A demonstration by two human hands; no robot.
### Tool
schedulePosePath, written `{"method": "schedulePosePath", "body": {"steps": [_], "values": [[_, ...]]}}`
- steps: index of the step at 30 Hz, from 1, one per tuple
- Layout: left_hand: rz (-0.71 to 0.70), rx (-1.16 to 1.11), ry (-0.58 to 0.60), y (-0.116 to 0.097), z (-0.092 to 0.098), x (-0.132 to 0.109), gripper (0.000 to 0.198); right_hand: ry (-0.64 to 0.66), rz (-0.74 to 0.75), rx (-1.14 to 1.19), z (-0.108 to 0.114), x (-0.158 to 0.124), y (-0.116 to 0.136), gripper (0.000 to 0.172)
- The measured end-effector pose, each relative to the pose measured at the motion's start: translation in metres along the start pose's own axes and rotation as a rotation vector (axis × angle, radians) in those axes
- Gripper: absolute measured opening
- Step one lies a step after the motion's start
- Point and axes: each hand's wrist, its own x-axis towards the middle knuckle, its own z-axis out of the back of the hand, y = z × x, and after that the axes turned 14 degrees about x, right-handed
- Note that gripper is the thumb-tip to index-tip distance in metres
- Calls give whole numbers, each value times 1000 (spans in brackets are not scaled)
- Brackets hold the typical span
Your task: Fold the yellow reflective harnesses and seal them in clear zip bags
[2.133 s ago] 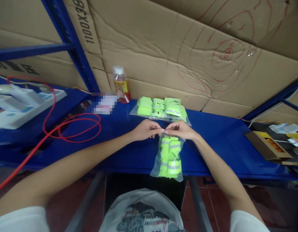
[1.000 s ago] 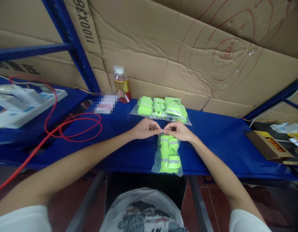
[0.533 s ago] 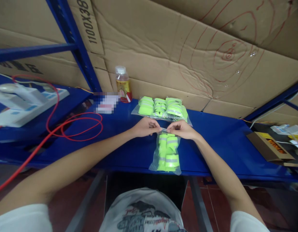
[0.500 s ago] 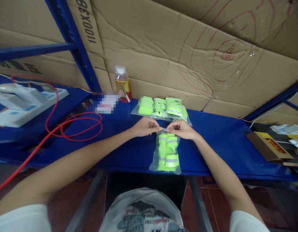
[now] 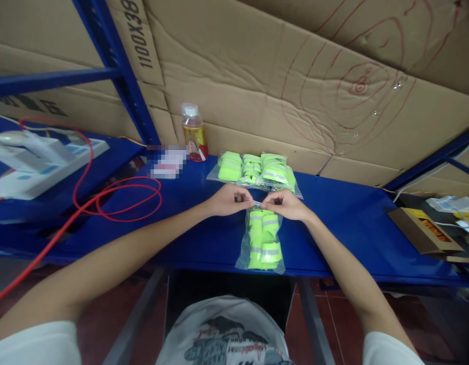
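A clear plastic bag (image 5: 242,257) lies on the blue table near its front edge. Through it show several neon-yellow reflective bands (image 5: 262,238) with silver stripes. My left hand (image 5: 232,199) pinches the bag's far edge between thumb and fingers. Close beside it, my right hand (image 5: 284,204) pinches the same edge, a narrow gap between the two hands. Just beyond my hands sit more bagged neon-yellow bands (image 5: 253,170), bunched together.
A bottle with a yellow and red label (image 5: 195,137) stands against the cardboard wall (image 5: 234,66). Left lie a looped red cable (image 5: 128,185) and a white power strip (image 5: 48,167). An open cardboard box (image 5: 417,233) sits at the right. The blue table (image 5: 344,223) runs underneath.
Both hands stay at the bag's far edge, with only a slight shift of the fingers. The bag and the other things have hardly moved.
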Motion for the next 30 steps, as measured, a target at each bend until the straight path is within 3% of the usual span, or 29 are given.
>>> {"method": "schedulePosePath", "body": {"steps": [6,13,21,30], "values": [[-19,29,12,2,3,2,27,-48,41,-10,-7,3,-5,50],[18,-76,-8,8,7,5,32,-12,-149,81,7,-2,0,51],[46,-143,79,15,2,8,34,-28,-98,86,-1,1,-4,49],[-16,28,135,17,7,6,36,-42,-84,60,-4,4,-9,53]]}}
